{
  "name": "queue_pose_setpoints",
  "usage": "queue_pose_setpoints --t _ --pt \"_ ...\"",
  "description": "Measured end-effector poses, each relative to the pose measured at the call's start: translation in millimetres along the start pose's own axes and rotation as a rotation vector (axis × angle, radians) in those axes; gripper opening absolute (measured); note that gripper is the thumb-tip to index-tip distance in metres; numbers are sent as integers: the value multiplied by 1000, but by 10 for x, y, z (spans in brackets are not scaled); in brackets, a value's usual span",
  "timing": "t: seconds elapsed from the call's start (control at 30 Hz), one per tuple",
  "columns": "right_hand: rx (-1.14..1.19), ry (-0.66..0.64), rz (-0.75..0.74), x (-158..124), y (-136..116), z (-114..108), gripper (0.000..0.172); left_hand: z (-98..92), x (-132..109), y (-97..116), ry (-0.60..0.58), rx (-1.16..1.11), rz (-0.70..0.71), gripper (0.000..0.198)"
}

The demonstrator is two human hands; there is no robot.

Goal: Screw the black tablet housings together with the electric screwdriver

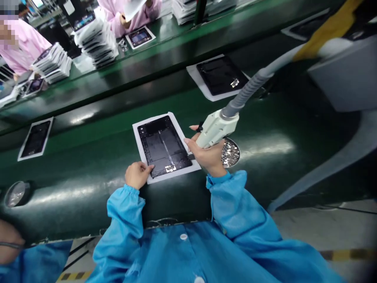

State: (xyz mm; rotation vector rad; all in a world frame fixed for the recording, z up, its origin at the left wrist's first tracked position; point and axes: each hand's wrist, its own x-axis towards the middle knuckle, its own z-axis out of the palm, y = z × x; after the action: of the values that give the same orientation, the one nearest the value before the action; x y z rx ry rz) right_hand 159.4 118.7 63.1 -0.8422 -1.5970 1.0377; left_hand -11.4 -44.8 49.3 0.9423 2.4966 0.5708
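A black tablet-like panel (165, 145) with small silvery parts near its lower edge lies on a white sheet (142, 146) in front of me. At the panel's lower left corner is my left hand (138, 174), its thumb and fingertips pinched on that corner. My right hand (209, 155) is wrapped round a pale green handheld tool (218, 127) with a ribbed grey hose (247, 92). The tool's dark tip points down beside the panel's right edge. Partly behind my right wrist stands a round dish (231, 152) of small shiny pieces.
Farther back, another dark panel (220, 74) lies on white sheeting; one more (37, 137) is at left. A round dish (17, 193) sits front left. Across the green bench (112, 90) are stacked sheets (97, 41) and people in pink. A co-worker's arm shows lower left.
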Motion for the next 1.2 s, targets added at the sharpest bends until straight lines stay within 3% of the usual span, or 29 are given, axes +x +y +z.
queue_pose_setpoints --t 0.07,0.13,0.23,0.33,0.47,0.57,0.7,0.8,0.9,1.07,1.2 --pt "-21 5 -8 -8 3 -4 15 34 5 -36 -18 -136 40 36" --pt "-18 9 -29 -10 30 1 22 65 45 -103 45 -395 79 34" --pt "-2 5 -50 -6 75 28 28 69 196 -168 235 -653 121 34" --pt "11 4 -34 -2 74 59 26 -2 489 -119 396 -693 154 30" --pt "27 -38 -27 7 22 80 15 -254 1089 56 510 -704 186 23" --pt "-24 -66 -41 19 23 90 24 -545 1586 152 575 -663 181 19" --pt "-85 -60 -43 26 67 111 22 -863 2001 69 633 -552 132 22" --pt "-53 -53 -66 26 51 123 19 -861 1984 -138 656 -418 102 42" --pt "-13 -51 -99 21 12 132 16 -661 1785 -335 623 -256 147 49" --pt "-30 -48 -88 -30 30 143 19 -291 1407 -434 504 -52 292 43" --pt "33 -161 -103 -47 48 101 21 -96 1108 -408 467 58 331 30"
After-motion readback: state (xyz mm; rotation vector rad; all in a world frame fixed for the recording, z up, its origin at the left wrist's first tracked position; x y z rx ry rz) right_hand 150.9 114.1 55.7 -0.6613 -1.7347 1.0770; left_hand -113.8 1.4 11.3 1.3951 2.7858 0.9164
